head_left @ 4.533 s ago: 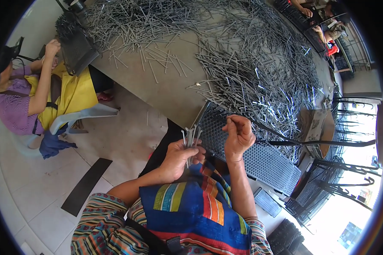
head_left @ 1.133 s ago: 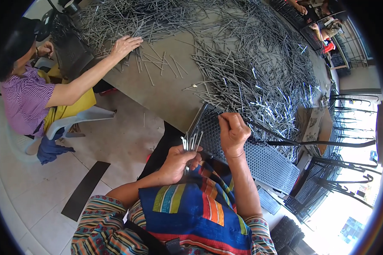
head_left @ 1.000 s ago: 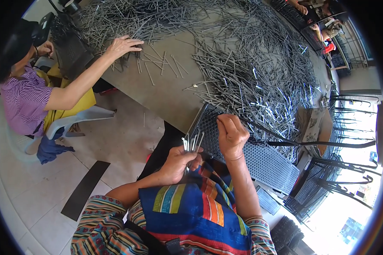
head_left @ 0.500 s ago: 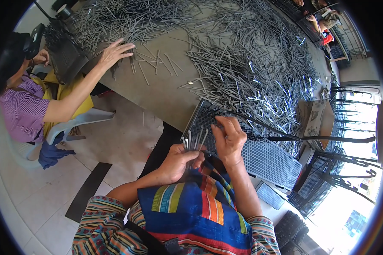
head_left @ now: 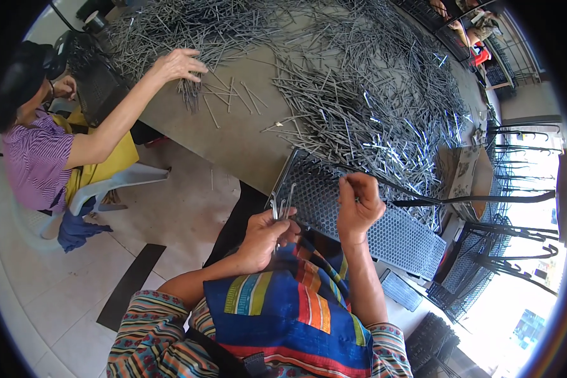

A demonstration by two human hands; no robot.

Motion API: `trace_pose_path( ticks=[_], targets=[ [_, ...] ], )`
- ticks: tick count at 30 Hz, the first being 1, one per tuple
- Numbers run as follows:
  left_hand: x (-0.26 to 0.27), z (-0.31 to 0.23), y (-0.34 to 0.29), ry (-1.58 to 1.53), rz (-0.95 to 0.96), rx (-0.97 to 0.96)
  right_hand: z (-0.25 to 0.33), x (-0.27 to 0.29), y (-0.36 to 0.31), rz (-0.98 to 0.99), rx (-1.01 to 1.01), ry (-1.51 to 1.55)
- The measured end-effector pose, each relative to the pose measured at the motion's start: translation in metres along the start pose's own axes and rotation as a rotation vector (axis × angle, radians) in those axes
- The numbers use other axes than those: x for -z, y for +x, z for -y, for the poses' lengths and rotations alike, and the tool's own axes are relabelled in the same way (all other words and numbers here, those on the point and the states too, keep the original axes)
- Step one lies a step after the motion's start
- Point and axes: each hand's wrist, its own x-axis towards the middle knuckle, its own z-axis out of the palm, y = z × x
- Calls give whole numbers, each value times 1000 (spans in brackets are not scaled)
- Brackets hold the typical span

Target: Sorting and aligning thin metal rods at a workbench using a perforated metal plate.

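Observation:
My left hand (head_left: 263, 240) is closed around a small bunch of thin metal rods (head_left: 283, 208) with bent ends, which stick up past the thumb. To its right, my right hand (head_left: 361, 211) hovers over a dark panel (head_left: 400, 238) full of small round holes. Its fingers are curled together, and what they hold, if anything, is hidden. The panel slants across the near table edge, in front of my lap. Beyond it lies a large heap of similar grey rods (head_left: 384, 135). A striped cloth with coloured patches (head_left: 296, 309) covers my lap.
On the left, a seated co-worker's hand (head_left: 179, 64) reaches over loose rods on the table (head_left: 246, 145). A plastic chair (head_left: 116, 183) stands below. Black curved bars (head_left: 504, 200) jut in from the right, near a cardboard box (head_left: 475, 173). A dark strip (head_left: 132, 286) lies on the floor.
My right hand has moved right, away from my left hand, and its fingers have curled in. My left hand stays nearly in place. The co-worker's hand has shifted slightly right, its fingers lower.

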Motion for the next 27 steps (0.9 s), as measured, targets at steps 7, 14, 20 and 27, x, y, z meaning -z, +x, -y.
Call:
trace_pose_path(
  ticks=[7, 14, 20, 27],
  targets=[
    [-5, -5, -1, -28, -13, 46, -6, -9, 5, 75, 326, -293],
    [-1, -2, 2, -126, -47, 74, -7, -19, 8, 240, 454, -464],
    [1, -5, 5, -311, 87, 144, -9, -16, 6, 236, 469, -603],
    [3, -5, 9, -378, 94, 179, -11, -16, 9, 241, 432, -646]
  ],
)
